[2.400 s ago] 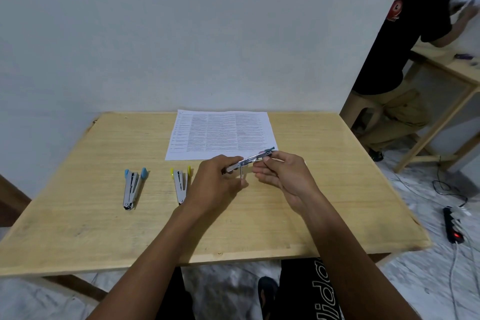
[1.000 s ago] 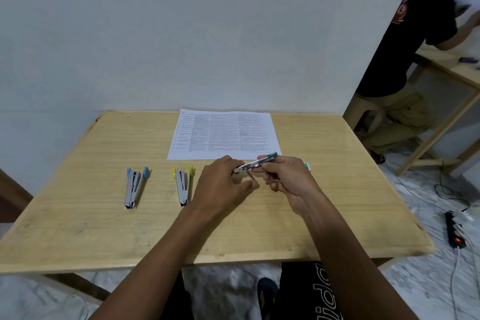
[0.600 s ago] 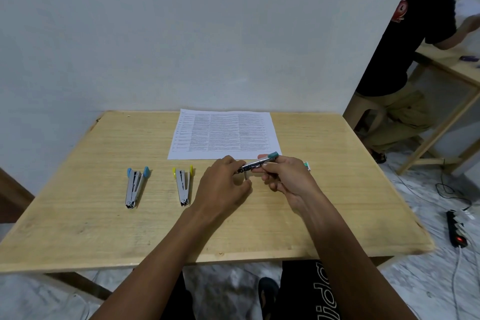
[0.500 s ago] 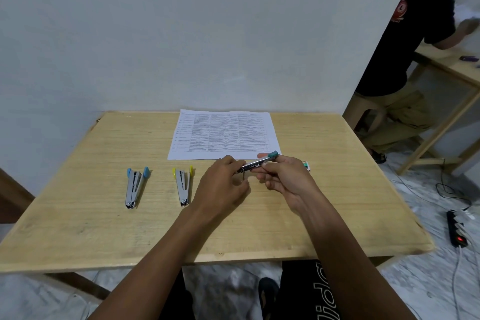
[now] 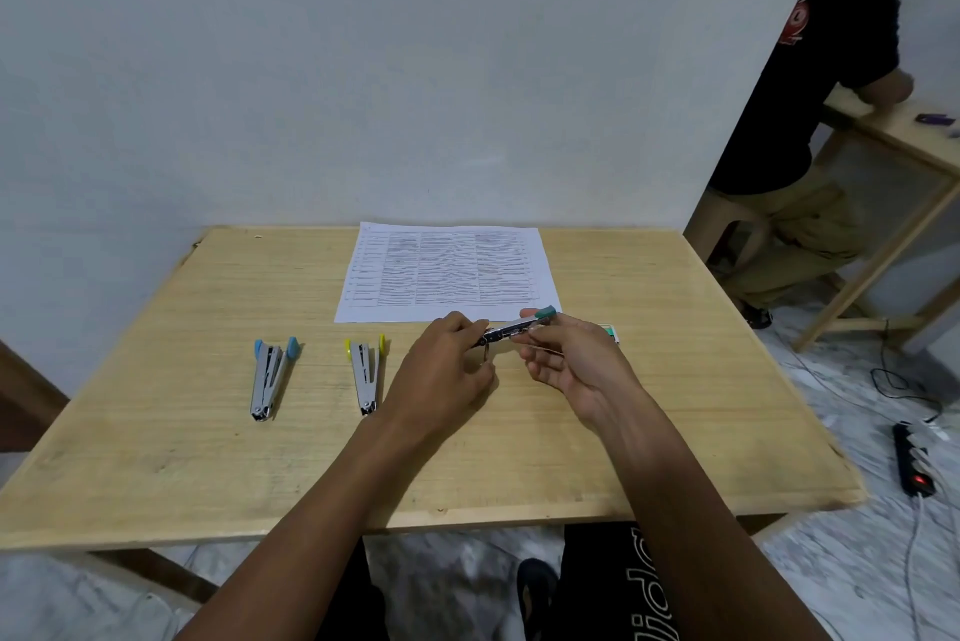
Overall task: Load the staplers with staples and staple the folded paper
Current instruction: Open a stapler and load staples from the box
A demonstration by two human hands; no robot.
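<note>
A wooden table (image 5: pixel 675 432) spreads beneath both hands. A printed paper sheet (image 5: pixel 447 271) lies flat just beyond them. The left hand (image 5: pixel 441 380) and right hand (image 5: pixel 576 359) meet above the table, fingers curled, each pinching 1 end of a green-tipped stapler (image 5: pixel 514 327) held between them. Left of the left hand lie 2 more: a yellow-tipped stapler (image 5: pixel 366 370) nearer, a blue-tipped stapler (image 5: pixel 270 378) farther. A small green box (image 5: pixel 609 331) peeks out beyond the right hand.
</note>
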